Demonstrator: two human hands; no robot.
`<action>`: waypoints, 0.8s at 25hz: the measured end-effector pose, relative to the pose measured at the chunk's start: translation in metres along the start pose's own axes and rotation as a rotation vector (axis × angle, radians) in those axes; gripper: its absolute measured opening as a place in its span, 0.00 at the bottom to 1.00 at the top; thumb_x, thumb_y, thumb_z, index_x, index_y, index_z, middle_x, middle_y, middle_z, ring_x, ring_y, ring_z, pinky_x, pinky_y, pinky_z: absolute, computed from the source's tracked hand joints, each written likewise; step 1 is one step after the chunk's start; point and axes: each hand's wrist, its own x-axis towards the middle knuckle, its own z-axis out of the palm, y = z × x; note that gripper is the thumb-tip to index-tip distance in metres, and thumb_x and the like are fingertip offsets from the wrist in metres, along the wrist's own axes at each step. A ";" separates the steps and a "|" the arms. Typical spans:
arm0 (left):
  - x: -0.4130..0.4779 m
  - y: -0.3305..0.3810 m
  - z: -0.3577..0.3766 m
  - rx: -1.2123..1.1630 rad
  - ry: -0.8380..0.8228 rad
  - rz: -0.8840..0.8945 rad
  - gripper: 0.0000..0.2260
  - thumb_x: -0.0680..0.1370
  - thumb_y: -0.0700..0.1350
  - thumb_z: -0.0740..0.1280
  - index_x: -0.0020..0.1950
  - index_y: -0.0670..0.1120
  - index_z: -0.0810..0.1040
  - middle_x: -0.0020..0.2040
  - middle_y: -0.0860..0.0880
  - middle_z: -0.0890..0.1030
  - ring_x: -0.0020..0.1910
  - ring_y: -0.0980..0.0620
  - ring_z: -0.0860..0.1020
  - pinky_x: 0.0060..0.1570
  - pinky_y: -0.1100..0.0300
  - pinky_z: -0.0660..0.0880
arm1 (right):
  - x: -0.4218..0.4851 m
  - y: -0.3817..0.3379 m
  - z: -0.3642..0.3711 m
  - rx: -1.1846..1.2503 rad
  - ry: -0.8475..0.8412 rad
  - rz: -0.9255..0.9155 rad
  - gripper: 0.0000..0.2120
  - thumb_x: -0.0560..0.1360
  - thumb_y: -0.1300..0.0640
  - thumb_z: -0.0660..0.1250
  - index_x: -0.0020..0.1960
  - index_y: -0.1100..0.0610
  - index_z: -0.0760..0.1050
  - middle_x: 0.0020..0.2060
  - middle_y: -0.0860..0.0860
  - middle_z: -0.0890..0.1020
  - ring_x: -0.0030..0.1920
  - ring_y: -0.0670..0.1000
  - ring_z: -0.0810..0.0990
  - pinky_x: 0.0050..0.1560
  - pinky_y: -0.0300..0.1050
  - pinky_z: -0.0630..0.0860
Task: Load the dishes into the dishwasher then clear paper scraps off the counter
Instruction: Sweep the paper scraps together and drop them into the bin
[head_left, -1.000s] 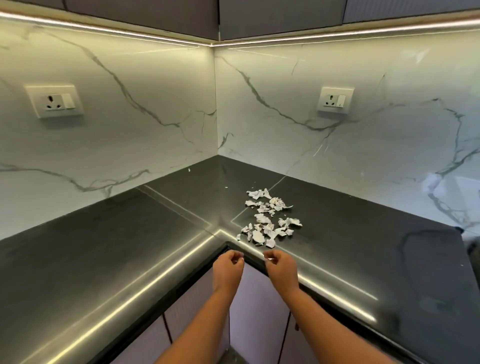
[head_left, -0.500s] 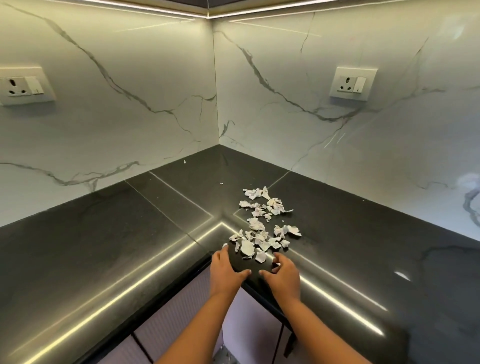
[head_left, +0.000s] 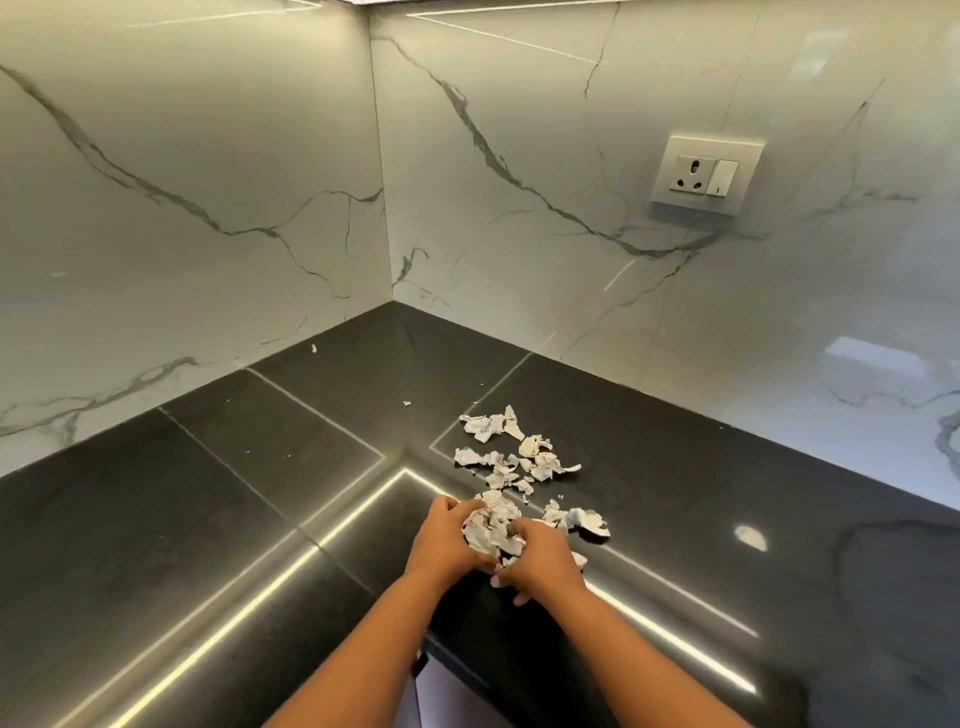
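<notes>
To your left, the white grey-veined marble wall (head_left: 182, 234) meets the glossy black stone bench (head_left: 156, 545), which turns an L-shaped corner and mirrors strip lights. Your left hand (head_left: 444, 538) and right hand (head_left: 543, 564) rest on the bench near its inner front edge. Their fingers (head_left: 451, 506) are curled round a clump of the torn white paper scraps (head_left: 491, 525) held between them. More scraps lie loose just beyond and to the right. A white wall socket (head_left: 707, 174) sits on the right wall.

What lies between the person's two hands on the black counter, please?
A bunch of paper scraps, cupped between the left hand and right hand; the head view shows it.
</notes>
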 end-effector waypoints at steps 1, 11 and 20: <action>0.009 -0.002 -0.001 0.009 -0.009 0.028 0.32 0.61 0.48 0.78 0.63 0.54 0.74 0.52 0.53 0.67 0.50 0.56 0.70 0.49 0.67 0.65 | 0.007 -0.003 -0.001 0.011 0.028 0.015 0.22 0.66 0.69 0.72 0.58 0.59 0.73 0.48 0.53 0.76 0.32 0.48 0.79 0.28 0.43 0.80; 0.066 -0.012 -0.022 -0.266 0.073 0.242 0.20 0.67 0.36 0.67 0.54 0.56 0.78 0.55 0.54 0.77 0.53 0.55 0.76 0.52 0.70 0.70 | 0.045 -0.016 -0.028 0.091 0.436 -0.103 0.22 0.65 0.69 0.69 0.56 0.52 0.79 0.42 0.49 0.79 0.41 0.48 0.78 0.44 0.45 0.79; 0.090 -0.034 -0.028 0.233 -0.134 0.372 0.52 0.54 0.76 0.65 0.74 0.63 0.53 0.75 0.56 0.54 0.74 0.53 0.53 0.72 0.48 0.54 | 0.026 0.010 -0.050 -0.393 0.141 0.312 0.48 0.55 0.49 0.81 0.70 0.41 0.61 0.62 0.51 0.65 0.63 0.56 0.72 0.57 0.50 0.74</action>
